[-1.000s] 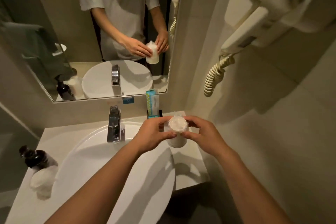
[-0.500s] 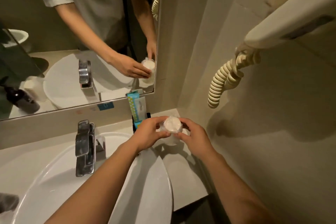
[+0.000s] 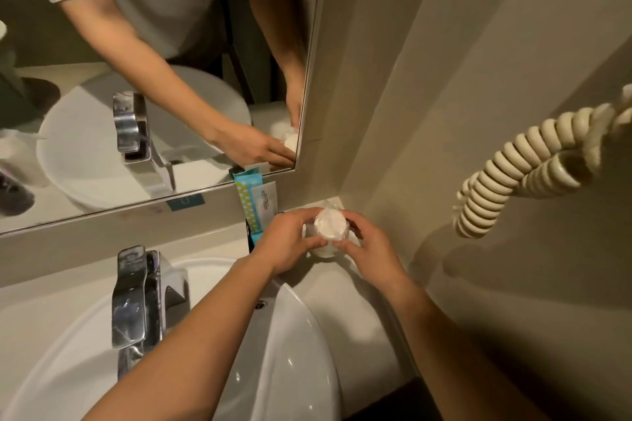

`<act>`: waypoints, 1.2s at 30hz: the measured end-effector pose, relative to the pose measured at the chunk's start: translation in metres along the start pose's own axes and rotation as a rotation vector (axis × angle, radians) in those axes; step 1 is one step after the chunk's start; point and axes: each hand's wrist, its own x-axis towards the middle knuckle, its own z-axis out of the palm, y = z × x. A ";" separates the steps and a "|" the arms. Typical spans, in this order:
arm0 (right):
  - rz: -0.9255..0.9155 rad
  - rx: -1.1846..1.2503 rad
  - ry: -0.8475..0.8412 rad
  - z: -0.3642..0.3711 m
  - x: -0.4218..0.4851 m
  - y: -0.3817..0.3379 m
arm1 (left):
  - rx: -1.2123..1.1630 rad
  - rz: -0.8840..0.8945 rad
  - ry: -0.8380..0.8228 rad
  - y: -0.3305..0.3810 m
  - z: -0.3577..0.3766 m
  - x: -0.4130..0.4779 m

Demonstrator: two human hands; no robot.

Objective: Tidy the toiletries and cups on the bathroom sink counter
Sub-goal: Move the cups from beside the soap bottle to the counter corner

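Head view looks down on both hands bringing a white wrapped cup (image 3: 329, 228) into the back corner of the table (image 3: 345, 301), to the right of the faucet (image 3: 136, 297). The left hand (image 3: 290, 243) has its fingers (image 3: 314, 243) curled round the cup's near left side, grasping it; the right hand (image 3: 369, 249) grips the opposite side, thumb and forefinger pinching the rim. The cup stands upright, top towards the camera, its cover looking like thin plastic film. Whether its base already touches the table cannot be told, since the hands hide it.

Just to the left of the cup, leaning against the wall under the mirror (image 3: 154, 79), are flat toiletry packets (image 3: 256, 205) in a dark holder (image 3: 254, 237).

To set the cup down well, I would lower it straight, keep it level, and leave a small gap from the packets so they are not knocked over. Light pressure seems wise, as a thin cup may buckle. Releasing both hands together, outward and up, should keep it from tipping toward the sink (image 3: 290, 369).
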 end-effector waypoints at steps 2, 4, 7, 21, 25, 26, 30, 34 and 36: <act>0.011 0.009 0.003 0.002 0.006 0.004 | 0.028 0.020 0.005 -0.003 0.002 0.005; 0.013 0.013 0.008 0.003 0.010 0.009 | 0.054 0.039 0.009 -0.005 0.004 0.009; 0.010 -0.006 0.011 0.003 0.015 0.018 | 0.154 0.071 0.004 -0.006 0.008 0.015; 0.035 -0.153 0.002 0.007 0.029 0.045 | 0.438 0.066 -0.041 -0.011 0.022 0.030; 0.034 -0.169 -0.001 0.008 0.030 0.047 | 0.502 0.059 -0.054 -0.010 0.022 0.030; 0.030 -0.176 0.002 0.008 0.030 0.047 | 0.514 0.056 -0.054 -0.009 0.022 0.030; 0.032 -0.200 0.010 0.009 0.032 0.048 | 0.515 0.045 -0.053 -0.008 0.021 0.030; 0.064 -0.202 0.018 0.010 0.031 0.049 | 0.508 0.051 -0.059 -0.009 0.020 0.029; 0.074 -0.196 0.027 0.010 0.029 0.048 | 0.496 0.059 -0.059 -0.008 0.018 0.027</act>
